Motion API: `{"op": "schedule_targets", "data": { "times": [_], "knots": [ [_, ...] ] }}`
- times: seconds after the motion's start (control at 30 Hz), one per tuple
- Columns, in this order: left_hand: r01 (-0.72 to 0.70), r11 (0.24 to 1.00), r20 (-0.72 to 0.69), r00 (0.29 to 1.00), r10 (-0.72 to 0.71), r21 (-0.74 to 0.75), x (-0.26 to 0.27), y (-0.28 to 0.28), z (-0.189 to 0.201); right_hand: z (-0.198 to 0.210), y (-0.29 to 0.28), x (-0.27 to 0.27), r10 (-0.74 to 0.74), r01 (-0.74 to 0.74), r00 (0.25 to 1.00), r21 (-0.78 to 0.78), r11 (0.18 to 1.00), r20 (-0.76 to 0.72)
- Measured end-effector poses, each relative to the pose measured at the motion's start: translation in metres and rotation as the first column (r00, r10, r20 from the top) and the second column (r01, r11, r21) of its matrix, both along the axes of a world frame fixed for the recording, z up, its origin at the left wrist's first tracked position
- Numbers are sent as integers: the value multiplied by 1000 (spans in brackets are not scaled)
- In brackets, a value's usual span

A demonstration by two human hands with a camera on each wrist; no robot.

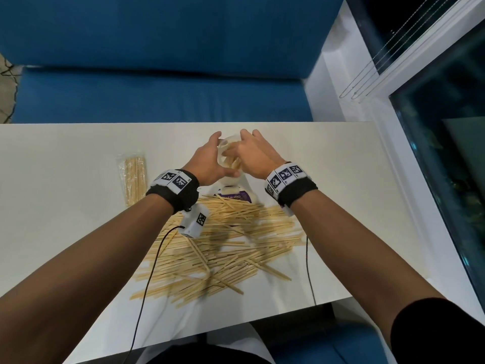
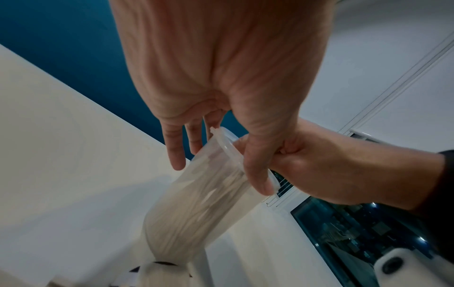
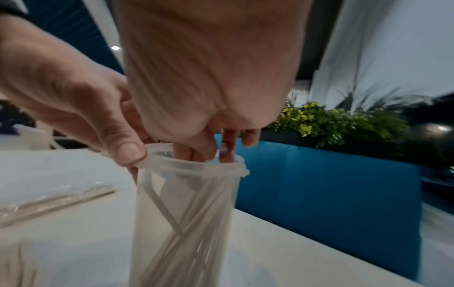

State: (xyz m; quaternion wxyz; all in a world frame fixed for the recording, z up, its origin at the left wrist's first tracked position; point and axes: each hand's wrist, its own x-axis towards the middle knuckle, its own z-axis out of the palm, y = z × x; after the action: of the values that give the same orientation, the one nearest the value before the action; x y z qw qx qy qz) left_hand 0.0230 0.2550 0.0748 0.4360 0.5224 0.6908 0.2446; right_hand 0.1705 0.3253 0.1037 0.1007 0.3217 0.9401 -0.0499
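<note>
A tall clear plastic container (image 1: pixel 225 146) stands tilted on the white table (image 1: pixel 65 206), with several wooden sticks (image 3: pixel 196 223) inside it. My left hand (image 1: pixel 207 161) grips it near the top, thumb (image 3: pixel 127 153) on the rim and fingers (image 2: pixel 173 151) round the far side. My right hand (image 1: pixel 252 151) hovers over the mouth. Two of its fingers (image 3: pixel 191 153) dip inside and pinch the stick tops, while the others stay outside the rim. In front of the container lies a big loose pile of wooden sticks (image 1: pixel 223 245).
A sealed clear packet of sticks (image 1: pixel 132 177) lies at the left of the table. A purple-labelled wrapper (image 1: pixel 233 195) lies under the container's base. Wrist-camera cables (image 1: pixel 147 285) trail over the pile. A blue sofa (image 1: pixel 157 95) runs behind the table, with a window (image 1: pixel 446 153) on the right.
</note>
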Motion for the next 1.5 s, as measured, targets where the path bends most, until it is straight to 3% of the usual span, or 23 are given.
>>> {"op": "schedule_targets", "data": {
  "times": [0.1, 0.2, 0.33, 0.4, 0.47, 0.57, 0.67, 0.73, 0.8, 0.87, 0.97, 1.07, 1.17, 1.23, 1.33, 1.5],
  "knots": [
    [3, 1000, -17, 1000, -3, 2, 0, -1, 0, 7, -1, 3, -68, 67, 998, 34, 997, 20],
    [7, 1000, -20, 1000, -7, 7, 0, -1, 1, 9, -3, 5, -200, 197, 974, -44, 979, -104],
    [31, 999, -44, 999, -30, 30, 1, -3, 1, 12, -10, 6, -239, 231, 966, -86, 969, -99],
    [36, 998, -59, 998, -34, 48, 1, -5, 3, 13, -15, 9, -261, 235, 940, -138, 962, -218],
    [28, 997, -51, 998, -24, 74, 0, -11, 2, 11, -22, 16, -290, 246, 852, -156, 957, -435],
    [-81, 990, 10, 997, 80, 118, -2, -28, -5, 8, -49, 35, -388, 339, 608, -215, 916, -693],
    [-254, 939, 5, 966, 260, 230, 1, -60, -12, -8, -89, 57, -466, 431, 438, -275, 859, -769],
    [-281, 938, 10, 959, 285, 205, 4, -84, -20, -27, -116, 68, -541, 444, 394, -362, 820, -743],
    [-211, 971, 20, 978, 210, 112, 9, -106, -33, -49, -139, 76, -606, 433, 434, -436, 789, -667],
    [-135, 990, 18, 991, 134, 51, 13, -125, -47, -72, -153, 79, -621, 426, 551, -452, 783, -557],
    [-113, 993, -24, 993, 113, 21, 19, -146, -65, -99, -157, 72, -519, 397, 765, -354, 847, -382],
    [-95, 995, -162, 982, 99, 35, 17, -160, -81, -108, -149, 53, -349, 272, 879, -260, 927, -324],
    [-95, 995, -296, 950, 96, 17, 11, -170, -94, -110, -136, 34, -179, 135, 947, -176, 975, -266],
    [-126, 992, -314, 942, 120, 3, 7, -172, -98, -111, -131, 25, -77, 56, 981, -119, 991, -181],
    [-151, 989, -269, 952, 145, -3, 1, -171, -100, -113, -128, 14, -12, 8, 999, -72, 997, -50],
    [-238, 971, -160, 959, 233, -11, 0, -166, -100, -113, -124, 0, -12, 15, 999, -62, 998, 47]
  ]
}}
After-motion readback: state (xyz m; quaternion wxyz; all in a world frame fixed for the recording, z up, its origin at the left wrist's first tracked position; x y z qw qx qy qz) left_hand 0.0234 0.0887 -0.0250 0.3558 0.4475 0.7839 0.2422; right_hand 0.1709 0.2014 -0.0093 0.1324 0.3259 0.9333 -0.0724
